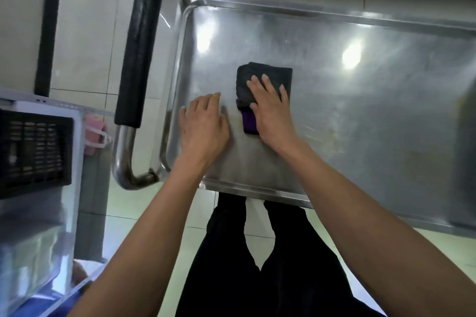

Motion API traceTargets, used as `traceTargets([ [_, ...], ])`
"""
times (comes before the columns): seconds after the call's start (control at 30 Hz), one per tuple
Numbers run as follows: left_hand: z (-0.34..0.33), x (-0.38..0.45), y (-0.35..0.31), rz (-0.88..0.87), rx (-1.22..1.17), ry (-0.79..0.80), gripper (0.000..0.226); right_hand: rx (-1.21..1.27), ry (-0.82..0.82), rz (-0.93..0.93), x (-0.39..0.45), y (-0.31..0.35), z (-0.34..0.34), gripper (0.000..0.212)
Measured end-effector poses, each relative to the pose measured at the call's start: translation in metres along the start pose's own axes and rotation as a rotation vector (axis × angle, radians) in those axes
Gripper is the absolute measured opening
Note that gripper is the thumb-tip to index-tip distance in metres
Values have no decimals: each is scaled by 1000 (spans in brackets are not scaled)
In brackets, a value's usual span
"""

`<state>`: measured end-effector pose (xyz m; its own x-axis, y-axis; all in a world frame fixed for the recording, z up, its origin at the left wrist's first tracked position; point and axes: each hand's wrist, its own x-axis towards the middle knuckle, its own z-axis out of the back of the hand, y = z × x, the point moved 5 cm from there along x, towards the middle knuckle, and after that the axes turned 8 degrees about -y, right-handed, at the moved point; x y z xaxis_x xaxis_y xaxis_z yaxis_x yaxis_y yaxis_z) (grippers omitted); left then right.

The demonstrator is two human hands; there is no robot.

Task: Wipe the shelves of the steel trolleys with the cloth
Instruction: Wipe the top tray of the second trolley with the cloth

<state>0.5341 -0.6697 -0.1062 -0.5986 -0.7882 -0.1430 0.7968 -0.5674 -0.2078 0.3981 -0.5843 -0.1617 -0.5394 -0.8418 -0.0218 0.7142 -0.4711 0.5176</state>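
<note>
1. Head view: the right hand (270,108) lies flat, fingers straight and slightly spread, pressing the folded dark cloth (268,72) onto the top shelf (360,116) of the steel trolley, near its left end.
2. The left hand (203,123) rests flat and empty on the bare steel just beside the cloth, fingers together.
3. Risk: the cloth is only pressed, not gripped; a fast stroke could leave it behind or unfold it.
4. Risk: leaning on the shelf could roll the trolley; the padded push handle (140,41) is unheld.
</note>
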Motion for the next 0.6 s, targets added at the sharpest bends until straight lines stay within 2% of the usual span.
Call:
traceTargets([
  [0.13, 1, -1, 45, 130, 40, -1, 56, -32, 22, 67, 21, 39, -26, 51],
  [0.27, 1, 0, 74, 195, -21, -14, 57, -27, 48, 114, 41, 75, -49, 51],
  [0.4, 3, 0, 78, 174, -68, -29, 53, -41, 87, 185, 62, 107, -64, 51],
  [0.6, 1, -1, 84, 238, -196, -30, 66, -37, 144, 202, 70, 123, -66, 50],
])
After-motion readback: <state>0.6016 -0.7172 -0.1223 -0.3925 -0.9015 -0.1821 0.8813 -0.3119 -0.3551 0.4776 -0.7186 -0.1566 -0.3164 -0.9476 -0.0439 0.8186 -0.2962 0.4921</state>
